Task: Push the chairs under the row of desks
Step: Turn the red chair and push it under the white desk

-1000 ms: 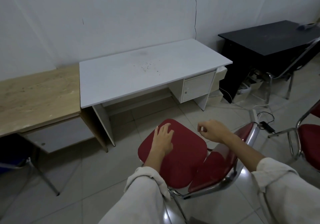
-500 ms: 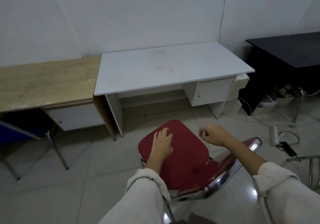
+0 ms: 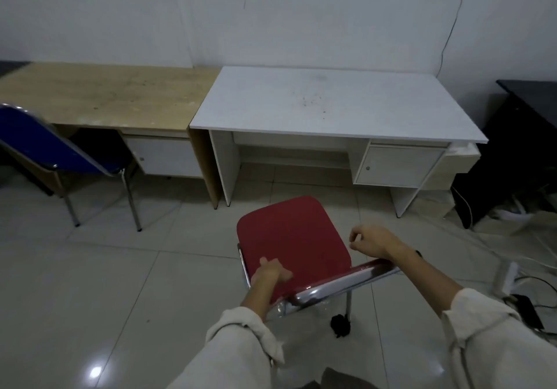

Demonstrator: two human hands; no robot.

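Red chair (image 3: 294, 238) stands on the floor just short of the white tabletop's (image 3: 331, 105) front edge, seat facing the kneehole. Left hand (image 3: 269, 272) rests half-curled at the seat's rear; right hand (image 3: 372, 239) hovers loosely curled, holding nothing, likely poised to push.

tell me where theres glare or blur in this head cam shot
Head view: a bright glare spot on the floor tiles at lower left, highlights on the red chair's chrome back rail; right hand slightly motion-blurred; wide-angle bending at the edges; dim overall.
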